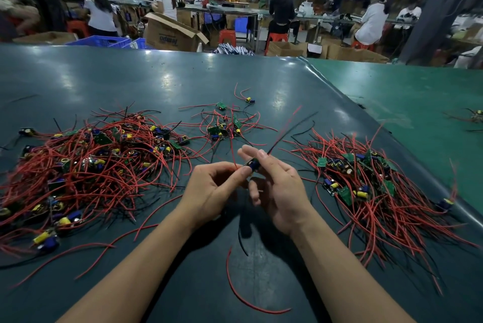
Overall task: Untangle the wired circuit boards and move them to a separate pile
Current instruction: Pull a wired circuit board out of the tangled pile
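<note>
board: one small board (253, 165) is held up off the table between both hands, near centre, so its wires hang free instead of snagging on the heaps

left hand: left hand (209, 189) has fingers curled in, thumb and fingertip pinching the near-left end of the board where a red wire comes out, looks like it's steadying it

right hand: right hand (277, 186) pinches the board's far end with thumb and forefinger, other fingers loose and half spread; a red wire and a black wire (292, 129) trail up and away to the far right, blurry

loose wires: a red wire (236, 294) and a short black one droop down under the hands, probably from the same board

left pile: big tangle (86, 166) on the left, still knotted, I'd guess that's the source

right pile: second heap (366, 181) on the right, looks a bit more combed out, likely where the sorted ones go

small cluster: a few boards (224, 126) further back

table: dark green mat (156, 82), glossy, meets a lighter green one on the right

room: busy workshop, people on red stools at far benches, cardboard boxes, blue crates
</note>
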The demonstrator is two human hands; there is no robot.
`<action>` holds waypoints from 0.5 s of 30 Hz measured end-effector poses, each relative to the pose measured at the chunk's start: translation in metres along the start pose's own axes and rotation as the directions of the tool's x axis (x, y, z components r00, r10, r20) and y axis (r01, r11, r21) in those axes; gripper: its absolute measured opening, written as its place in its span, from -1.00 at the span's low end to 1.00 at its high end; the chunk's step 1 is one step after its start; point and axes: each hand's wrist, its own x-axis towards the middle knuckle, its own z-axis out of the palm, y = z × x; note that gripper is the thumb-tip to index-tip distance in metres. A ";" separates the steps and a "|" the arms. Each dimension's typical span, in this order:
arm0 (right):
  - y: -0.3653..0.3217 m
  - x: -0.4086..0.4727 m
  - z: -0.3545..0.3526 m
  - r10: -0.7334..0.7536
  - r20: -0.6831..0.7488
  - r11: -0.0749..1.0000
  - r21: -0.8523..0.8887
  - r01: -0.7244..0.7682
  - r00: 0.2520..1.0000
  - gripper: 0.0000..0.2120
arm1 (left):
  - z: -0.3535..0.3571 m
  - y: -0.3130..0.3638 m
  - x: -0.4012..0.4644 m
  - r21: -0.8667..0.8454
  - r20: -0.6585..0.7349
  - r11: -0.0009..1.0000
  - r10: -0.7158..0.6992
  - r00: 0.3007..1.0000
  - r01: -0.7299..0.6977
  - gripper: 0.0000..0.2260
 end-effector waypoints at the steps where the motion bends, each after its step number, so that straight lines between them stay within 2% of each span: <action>1: 0.001 0.001 0.000 -0.018 -0.044 0.999 -0.036 0.017 0.999 -0.78 | -0.001 0.000 0.001 -0.042 -0.015 0.998 -0.043 0.999 0.042 -0.79; 4: 0.006 0.001 -0.002 -0.122 -0.148 0.969 -0.231 0.085 0.982 -0.85 | -0.004 -0.002 0.005 -0.130 -0.056 0.981 -0.152 0.987 0.144 -0.71; 6: 0.010 0.001 -0.001 -0.145 -0.139 0.939 -0.333 0.092 0.980 -0.85 | -0.003 -0.003 0.005 -0.077 -0.077 0.987 -0.150 0.986 0.144 -0.68; 8: 0.010 0.001 0.001 -0.128 -0.157 0.936 -0.345 0.067 0.979 -0.86 | -0.004 -0.004 0.004 -0.063 -0.084 0.987 -0.154 0.985 0.149 -0.65; 12: 0.007 0.005 -0.002 -0.098 -0.226 0.982 -0.183 0.057 0.969 -0.88 | -0.005 -0.004 0.005 -0.127 -0.058 0.977 -0.177 0.982 0.169 -0.66; 15: 0.010 0.005 -0.004 -0.154 -0.259 0.947 -0.313 0.068 0.953 -0.89 | -0.005 -0.005 0.003 -0.064 -0.055 0.987 -0.151 0.987 0.148 -0.68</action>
